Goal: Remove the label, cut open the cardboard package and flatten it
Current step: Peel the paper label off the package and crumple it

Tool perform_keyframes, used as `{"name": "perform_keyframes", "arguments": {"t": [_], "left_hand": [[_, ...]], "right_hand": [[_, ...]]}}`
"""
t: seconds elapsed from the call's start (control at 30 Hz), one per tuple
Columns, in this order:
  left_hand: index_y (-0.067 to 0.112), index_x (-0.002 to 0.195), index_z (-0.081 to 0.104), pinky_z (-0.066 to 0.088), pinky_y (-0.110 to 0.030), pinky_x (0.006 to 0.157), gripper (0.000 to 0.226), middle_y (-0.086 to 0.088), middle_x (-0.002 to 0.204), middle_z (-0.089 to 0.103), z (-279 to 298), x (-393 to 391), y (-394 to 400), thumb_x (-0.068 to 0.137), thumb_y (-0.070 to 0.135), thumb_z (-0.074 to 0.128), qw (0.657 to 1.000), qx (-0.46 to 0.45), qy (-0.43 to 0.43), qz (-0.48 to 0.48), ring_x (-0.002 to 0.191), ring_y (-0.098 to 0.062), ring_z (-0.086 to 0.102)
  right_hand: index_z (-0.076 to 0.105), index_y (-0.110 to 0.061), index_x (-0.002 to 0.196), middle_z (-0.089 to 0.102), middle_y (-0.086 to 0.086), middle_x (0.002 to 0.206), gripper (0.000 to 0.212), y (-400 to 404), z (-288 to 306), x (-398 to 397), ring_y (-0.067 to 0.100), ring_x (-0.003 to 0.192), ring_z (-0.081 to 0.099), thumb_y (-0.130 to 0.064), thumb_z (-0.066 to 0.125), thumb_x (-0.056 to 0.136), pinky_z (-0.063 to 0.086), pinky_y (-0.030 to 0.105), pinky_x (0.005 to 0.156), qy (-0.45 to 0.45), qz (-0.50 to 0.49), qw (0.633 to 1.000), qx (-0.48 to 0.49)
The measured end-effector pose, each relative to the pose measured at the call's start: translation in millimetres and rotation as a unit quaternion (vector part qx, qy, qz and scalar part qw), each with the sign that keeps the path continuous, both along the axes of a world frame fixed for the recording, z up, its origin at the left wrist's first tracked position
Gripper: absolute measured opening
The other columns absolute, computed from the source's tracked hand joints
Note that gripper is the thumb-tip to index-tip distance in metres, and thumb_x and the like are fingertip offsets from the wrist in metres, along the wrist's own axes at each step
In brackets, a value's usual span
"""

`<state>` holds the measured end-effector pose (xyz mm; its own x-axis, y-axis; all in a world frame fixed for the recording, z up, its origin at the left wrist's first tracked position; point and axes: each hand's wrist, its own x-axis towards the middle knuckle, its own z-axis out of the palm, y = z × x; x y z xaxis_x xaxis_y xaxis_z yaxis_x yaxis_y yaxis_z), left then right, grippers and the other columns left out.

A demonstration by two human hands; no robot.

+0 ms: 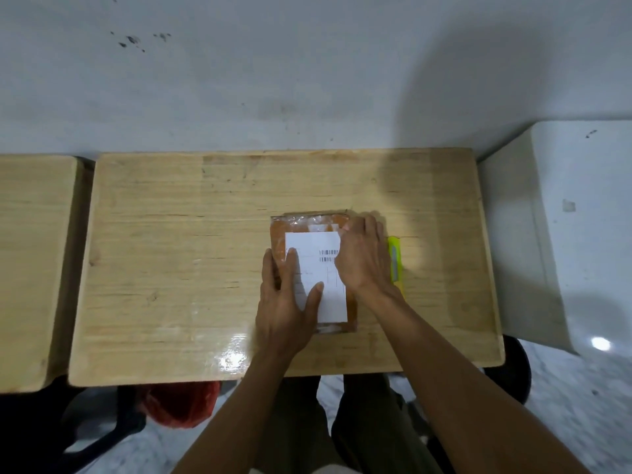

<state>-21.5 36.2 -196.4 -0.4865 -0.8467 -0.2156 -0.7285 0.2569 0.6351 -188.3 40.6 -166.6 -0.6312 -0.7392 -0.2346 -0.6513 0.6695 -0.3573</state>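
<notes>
Two pale wooden tabletops (205,251) stand side by side against a scuffed white wall (273,63), with speckled floor below. Under both hands lies a flat orange cardboard package (278,241) wrapped in clear tape, bearing a white paper label (316,265) with barcodes; its print is too blurred to read. Left hand (284,302) presses flat, fingers straight. Right hand (362,258) curls at the label's far corner; grip uncertain. Just right of it lies a yellow-green utility knife (395,261)

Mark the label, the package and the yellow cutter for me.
label (316,265), head view: middle of the white sheet.
package (277,239), head view: bare orange top-left corner.
yellow cutter (395,260), head view: its visible body.
</notes>
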Motion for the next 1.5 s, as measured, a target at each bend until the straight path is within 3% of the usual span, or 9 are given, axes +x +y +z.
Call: {"name": "perform_keyframes", "arguments": {"t": [0.33,0.5,0.63,0.77,0.9,1.07,1.2,1.37,1.5], "left_hand": [[0.038,0.158,0.013,0.052,-0.046,0.099,0.078,0.002,0.167,-0.002,7.2,-2.3,-0.8,0.094,0.055,0.054,0.999,0.036,-0.010,0.028,0.152,-0.021,0.016],[0.041,0.157,0.010,0.052,-0.047,0.097,0.079,0.006,0.166,-0.004,13.4,-2.5,-3.4,0.093,0.057,0.054,0.999,0.044,-0.012,0.026,0.151,-0.021,0.018],[0.042,0.157,0.010,0.050,-0.045,0.100,0.083,0.004,0.167,-0.006,15.9,-0.5,-3.1,0.091,0.059,0.057,0.999,0.046,-0.006,0.019,0.152,-0.020,0.013],[0.039,0.158,0.011,0.049,-0.046,0.101,0.082,0.001,0.167,-0.006,16.7,0.5,-3.6,0.092,0.057,0.057,0.999,0.042,-0.011,0.012,0.152,-0.020,0.011],[0.036,0.157,0.018,0.053,-0.049,0.097,0.079,-0.003,0.166,-0.002,14.7,0.2,-5.7,0.090,0.060,0.053,0.999,0.037,-0.015,0.002,0.150,-0.027,0.020],[0.039,0.155,0.023,0.054,-0.049,0.093,0.080,-0.005,0.160,0.007,16.0,-3.9,-8.0,0.083,0.063,0.049,0.999,0.038,-0.034,-0.006,0.137,-0.029,0.035],[0.040,0.155,0.022,0.052,-0.047,0.093,0.083,-0.001,0.158,0.007,19.1,-7.1,-9.5,0.081,0.060,0.053,0.998,0.051,-0.040,-0.001,0.135,-0.029,0.036],[0.039,0.157,0.019,0.052,-0.049,0.095,0.084,-0.008,0.159,0.011,15.4,-3.9,-4.9,0.081,0.065,0.046,0.998,0.048,-0.026,-0.009,0.134,-0.031,0.037],[0.040,0.156,0.018,0.053,-0.051,0.094,0.080,-0.006,0.161,0.008,15.9,-0.4,-0.6,0.085,0.067,0.045,0.999,0.045,-0.027,-0.002,0.137,-0.032,0.037]], "right_hand": [[0.052,-0.010,0.099,0.053,0.006,0.106,0.004,14.5,-2.8,-2.9,0.024,0.107,0.045,-0.009,0.048,0.097,0.032,0.026,0.075,-0.085,0.036,0.993,-0.078],[0.047,-0.022,0.084,0.055,-0.005,0.083,0.015,18.7,-7.5,-6.1,0.022,0.087,0.055,-0.022,0.048,0.099,0.034,0.029,0.066,-0.151,-0.021,0.975,-0.162],[0.058,-0.016,0.096,0.062,-0.007,0.086,0.008,19.0,-6.2,-7.8,0.012,0.084,0.058,-0.023,0.059,0.095,0.045,0.030,0.066,-0.165,-0.038,0.968,-0.187],[0.065,-0.009,0.113,0.071,-0.001,0.094,0.025,18.1,-1.5,-8.7,0.010,0.087,0.063,-0.016,0.069,0.089,0.051,0.028,0.077,-0.173,-0.054,0.967,-0.178],[0.070,-0.008,0.086,0.069,0.005,0.080,0.005,17.2,-1.5,-9.8,0.021,0.079,0.063,-0.012,0.072,0.086,0.053,0.038,0.071,-0.137,-0.031,0.972,-0.187],[0.065,-0.007,0.085,0.058,0.005,0.095,0.007,22.1,-5.4,-10.9,0.015,0.084,0.056,-0.011,0.070,0.088,0.038,0.010,0.070,-0.144,-0.015,0.972,-0.186],[0.064,-0.004,0.084,0.058,0.005,0.103,0.008,24.0,-7.6,-12.6,0.017,0.098,0.059,-0.009,0.069,0.088,0.047,0.025,0.084,-0.188,0.020,0.962,-0.198],[0.060,-0.010,0.074,0.061,0.004,0.112,0.021,29.8,2.1,-16.3,0.008,0.101,0.058,-0.016,0.066,0.092,0.046,0.016,0.083,-0.308,-0.003,0.941,-0.138],[0.062,-0.008,0.082,0.066,0.004,0.085,0.014,28.0,3.8,-10.9,0.020,0.082,0.059,-0.017,0.070,0.088,0.047,0.029,0.067,-0.217,-0.003,0.959,-0.181]]}}
